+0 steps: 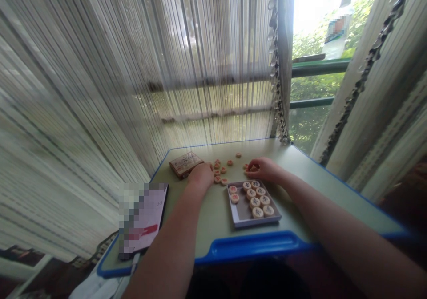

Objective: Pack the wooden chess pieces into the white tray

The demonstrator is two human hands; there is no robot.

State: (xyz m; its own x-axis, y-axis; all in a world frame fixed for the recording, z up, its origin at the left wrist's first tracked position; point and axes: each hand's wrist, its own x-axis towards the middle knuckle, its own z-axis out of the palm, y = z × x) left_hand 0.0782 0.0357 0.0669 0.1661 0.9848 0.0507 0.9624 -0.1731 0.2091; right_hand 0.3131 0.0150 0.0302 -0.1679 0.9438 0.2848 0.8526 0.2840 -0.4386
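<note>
My right hand [263,169] is over the far part of the table, its fingers curled down around a round Chinese chess piece [254,169]. Another piece with a red mark [246,166] lies by its fingertips. My left hand [201,175] rests beside the box lid [186,163], close to several loose red-marked pieces [223,170]; its fingers are mostly hidden behind the hand. Between my forearms sits a shallow open box [243,211]. Inside it are two red-marked pieces [235,198] on the left and several dark-marked pieces [255,202] in two columns on the right.
A tablet [147,219] with a cable lies at the table's left edge. The pale green table [320,201] has a raised blue rim [256,244] in front. String curtains [213,67] hang behind it, and a bottle [337,30] stands outside by a green railing [320,67].
</note>
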